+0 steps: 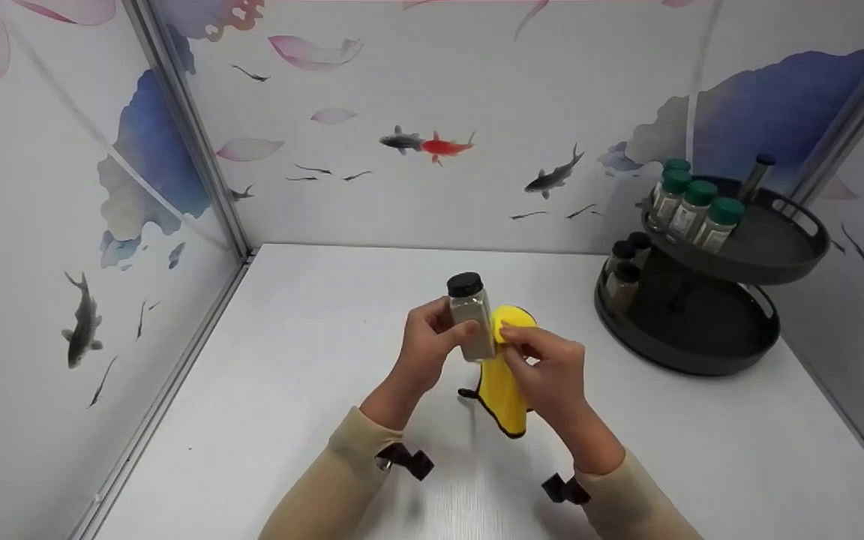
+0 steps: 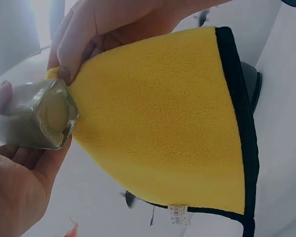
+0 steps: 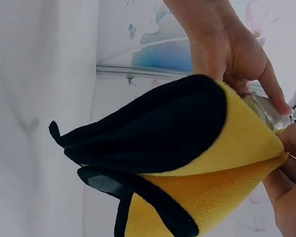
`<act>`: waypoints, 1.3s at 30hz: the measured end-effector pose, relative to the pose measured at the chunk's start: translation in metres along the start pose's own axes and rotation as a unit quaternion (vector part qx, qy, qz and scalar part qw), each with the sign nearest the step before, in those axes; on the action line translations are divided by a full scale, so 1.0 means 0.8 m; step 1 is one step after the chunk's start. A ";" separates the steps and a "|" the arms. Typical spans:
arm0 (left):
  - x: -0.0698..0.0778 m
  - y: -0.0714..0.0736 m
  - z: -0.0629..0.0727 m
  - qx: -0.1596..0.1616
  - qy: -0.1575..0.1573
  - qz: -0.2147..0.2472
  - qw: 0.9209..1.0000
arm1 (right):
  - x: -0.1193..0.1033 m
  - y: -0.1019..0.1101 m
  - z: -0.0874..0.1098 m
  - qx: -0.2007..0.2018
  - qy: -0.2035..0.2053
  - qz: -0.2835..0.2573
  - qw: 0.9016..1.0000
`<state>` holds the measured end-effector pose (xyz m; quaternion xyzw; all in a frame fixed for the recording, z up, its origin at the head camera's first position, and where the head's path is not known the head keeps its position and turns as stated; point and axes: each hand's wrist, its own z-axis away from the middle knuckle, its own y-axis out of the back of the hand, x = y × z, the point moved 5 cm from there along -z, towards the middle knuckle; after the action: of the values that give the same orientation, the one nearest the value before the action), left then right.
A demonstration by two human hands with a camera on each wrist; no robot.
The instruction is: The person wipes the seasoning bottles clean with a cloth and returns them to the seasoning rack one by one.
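Note:
My left hand grips a square glass spice jar with a black lid, held slightly tilted above the table. Pale brownish contents show through the glass, and the left wrist view shows the jar's base. Just to the right, my right hand pinches a yellow cloth with black edging. The cloth hangs down from the fingers, its upper part against or very near the jar's side. From the right wrist view, the cloth is folded, with a dark underside showing.
A black two-tier round rack stands at the back right of the white table. Green-lidded jars and one slim dark-capped jar are on its upper tier. Black-lidded jars stand on the lower tier. Printed walls enclose the table.

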<state>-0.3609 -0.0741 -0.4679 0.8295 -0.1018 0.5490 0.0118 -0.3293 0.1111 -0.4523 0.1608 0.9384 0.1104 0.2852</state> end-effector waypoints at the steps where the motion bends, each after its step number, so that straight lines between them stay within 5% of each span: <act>1: 0.001 -0.004 0.002 -0.015 -0.001 -0.001 1.000 | 0.002 0.002 -0.001 0.003 -0.008 -0.002 1.000; 16: -0.005 -0.029 0.009 -0.109 0.020 -0.106 0.988 | 0.009 0.025 -0.009 0.055 -0.056 -0.035 0.996; 31: -0.006 -0.024 0.009 -0.051 0.022 -0.114 0.992 | 0.000 0.017 -0.004 0.053 -0.009 -0.004 0.999; 39: -0.006 -0.005 0.001 0.015 0.058 -0.099 0.993 | -0.017 0.002 0.001 0.011 0.046 0.018 0.999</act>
<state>-0.3610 -0.0696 -0.4725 0.8023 -0.0106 0.5938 0.0596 -0.3180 0.1074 -0.4458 0.1756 0.9486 0.1122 0.2381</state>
